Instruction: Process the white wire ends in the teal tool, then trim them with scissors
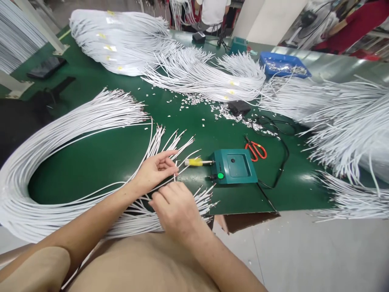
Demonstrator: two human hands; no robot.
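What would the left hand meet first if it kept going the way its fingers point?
Probably the yellow-handled tool plugged into the teal box; the left hand points right, straight at it, over loose wire ends. Depth is uncertain.

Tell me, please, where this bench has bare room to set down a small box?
Bare green mat lies inside the loop of white wires, left of the left hand. Another patch sits right of the teal box, past the scissors. Crowded: wire ends by the right hand.

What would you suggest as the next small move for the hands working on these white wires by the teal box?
Probably pulling one wire free and guiding its tip right to the yellow-collared nozzle of the teal box. The left hand and right hand pinch among fanned wire ends just beside that nozzle.
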